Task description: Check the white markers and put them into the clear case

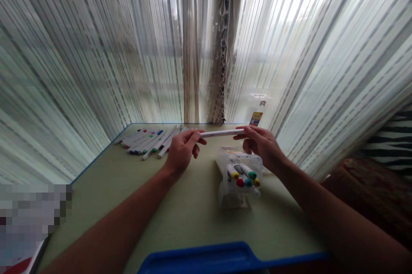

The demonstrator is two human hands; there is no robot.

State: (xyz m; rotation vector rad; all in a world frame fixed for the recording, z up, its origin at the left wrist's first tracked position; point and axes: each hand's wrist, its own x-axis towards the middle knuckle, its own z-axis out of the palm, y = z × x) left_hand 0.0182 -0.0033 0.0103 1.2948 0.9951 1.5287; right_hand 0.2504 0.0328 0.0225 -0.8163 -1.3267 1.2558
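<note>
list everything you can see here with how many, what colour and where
table: one, pale green with blue edge, centre
held marker: one, white, raised above table
loose markers: many, overlapping so uncounted, white with coloured ends, table's far left
box: one, clear, right of table's middle
boxed markers: at least five, ends two yellow, one red, one green, one blue, inside box
labelled package: one, clear with yellow-and-dark label, beyond box
blue tray-like piece: one, blue, near edge
curtains: count unclear, whitish stripes with brown band, behind table
striped cloth: one, black and white, far right
left hand: one, bare, at held marker's left end
right hand: one, bare, at its right end
</note>
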